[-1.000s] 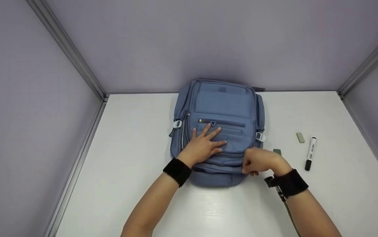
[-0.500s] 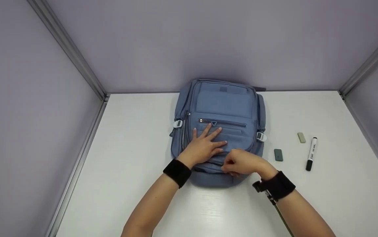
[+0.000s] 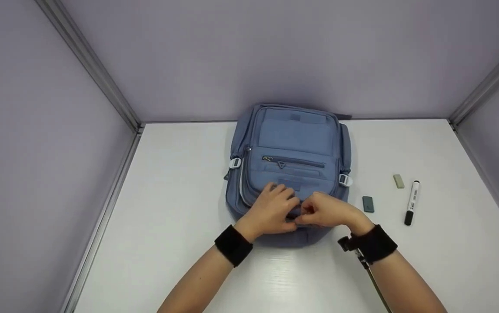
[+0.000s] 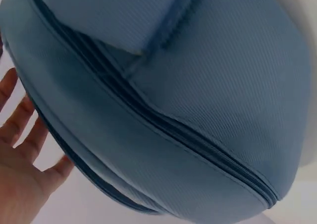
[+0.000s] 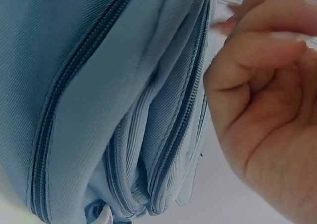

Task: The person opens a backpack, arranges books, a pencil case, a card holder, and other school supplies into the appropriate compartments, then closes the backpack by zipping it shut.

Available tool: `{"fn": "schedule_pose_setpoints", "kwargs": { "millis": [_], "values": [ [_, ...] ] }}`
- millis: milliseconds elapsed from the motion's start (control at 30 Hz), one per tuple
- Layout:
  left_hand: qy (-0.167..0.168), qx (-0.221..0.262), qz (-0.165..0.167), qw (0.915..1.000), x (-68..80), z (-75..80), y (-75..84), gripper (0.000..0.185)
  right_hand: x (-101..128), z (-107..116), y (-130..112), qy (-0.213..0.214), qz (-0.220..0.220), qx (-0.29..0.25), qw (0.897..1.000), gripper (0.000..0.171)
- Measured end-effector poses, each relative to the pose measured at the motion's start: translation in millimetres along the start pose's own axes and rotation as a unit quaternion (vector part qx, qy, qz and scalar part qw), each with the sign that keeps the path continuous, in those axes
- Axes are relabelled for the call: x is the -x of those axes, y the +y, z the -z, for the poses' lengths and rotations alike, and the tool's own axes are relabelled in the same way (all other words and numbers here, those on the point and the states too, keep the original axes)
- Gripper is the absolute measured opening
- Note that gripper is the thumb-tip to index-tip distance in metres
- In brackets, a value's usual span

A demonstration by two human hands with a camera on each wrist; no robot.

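Note:
A blue backpack (image 3: 295,134) lies on its back on the white table. My left hand (image 3: 269,211) rests on its lower front, fingers slightly bent over the fabric. In the left wrist view, this left hand (image 4: 29,154) has spread fingers along the bag's edge. Close beside it, my right hand (image 3: 330,211) has curled fingers at the lower front zipper, apparently pinching the zipper pull, which the fingers hide. The right wrist view shows the curled right hand (image 5: 272,95) next to a zipper track (image 5: 183,115) on the bag.
To the right of the backpack lie a dark green block (image 3: 367,204), a pale green block (image 3: 398,181) and a white marker with a black cap (image 3: 412,203). Grey-purple panels (image 3: 293,56) enclose the table at the back and sides.
My right hand has moved left along the bag's lower front, uncovering the dark green block. My left hand has drawn down from its spread position, its fingers now bent near the right hand.

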State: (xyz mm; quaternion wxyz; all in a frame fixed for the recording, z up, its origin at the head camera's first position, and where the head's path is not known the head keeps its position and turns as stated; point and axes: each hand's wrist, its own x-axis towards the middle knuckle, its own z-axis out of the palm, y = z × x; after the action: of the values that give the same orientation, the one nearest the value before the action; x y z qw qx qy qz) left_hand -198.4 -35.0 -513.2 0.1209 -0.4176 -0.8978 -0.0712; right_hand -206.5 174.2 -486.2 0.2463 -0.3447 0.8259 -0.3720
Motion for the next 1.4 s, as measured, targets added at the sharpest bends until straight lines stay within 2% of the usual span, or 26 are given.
{"fn": "schedule_pose_setpoints", "kwargs": {
  "millis": [133, 267, 333, 433, 533, 633, 733, 833, 933, 1100, 1400],
  "values": [
    [0.027, -0.021, -0.020, 0.9992, 0.0, -3.7, 7.8, 0.033, -1.0, -1.6, 1.7, -0.005, 0.017, -0.005, 1.000, 0.037],
    [0.026, 0.004, -0.017, 0.9995, 0.6, -4.2, 10.0, 0.020, 0.4, -0.5, 4.4, -0.011, 0.037, -0.021, 0.999, 0.017],
    [0.019, 0.020, -0.018, 0.9995, 1.4, -2.9, 10.5, 0.016, 1.3, 0.8, 5.5, 0.012, 0.036, -0.008, 0.999, 0.006],
    [0.009, 0.028, -0.016, 0.9994, 3.4, 0.3, 11.4, 0.014, 1.6, 0.0, 7.0, 0.080, 0.037, 0.073, 0.993, 0.009],
    [-0.005, 0.032, -0.003, 0.9995, 6.1, 4.6, 12.0, 0.013, 1.0, -4.8, 10.5, 0.138, 0.047, 0.179, 0.973, 0.015],
    [-0.024, 0.049, 0.019, 0.9984, 8.9, 9.2, 12.0, 0.013, 0.9, -10.1, 15.6, 0.148, 0.059, 0.242, 0.957, 0.017],
    [-0.040, 0.065, 0.038, 0.9964, 11.4, 12.9, 11.6, 0.015, 1.0, -13.0, 19.5, 0.142, 0.061, 0.269, 0.951, 0.017],
    [-0.044, 0.070, 0.049, 0.9954, 15.2, 15.5, 10.5, 0.018, 0.6, -13.7, 21.8, 0.140, 0.062, 0.283, 0.947, 0.016],
    [-0.033, 0.071, 0.053, 0.9955, 20.8, 17.7, 8.1, 0.018, 0.5, -13.3, 23.0, 0.143, 0.068, 0.287, 0.945, 0.013],
    [-0.017, 0.079, 0.066, 0.9946, 31.4, 24.6, -0.5, 0.019, 0.4, -12.4, 24.5, 0.150, 0.078, 0.277, 0.946, 0.014],
    [-0.050, 0.143, 0.119, 0.9814, 50.4, 41.9, -25.7, 0.012, 1.6, -8.9, 23.3, 0.149, 0.073, 0.272, 0.948, 0.014]
  ]
}}
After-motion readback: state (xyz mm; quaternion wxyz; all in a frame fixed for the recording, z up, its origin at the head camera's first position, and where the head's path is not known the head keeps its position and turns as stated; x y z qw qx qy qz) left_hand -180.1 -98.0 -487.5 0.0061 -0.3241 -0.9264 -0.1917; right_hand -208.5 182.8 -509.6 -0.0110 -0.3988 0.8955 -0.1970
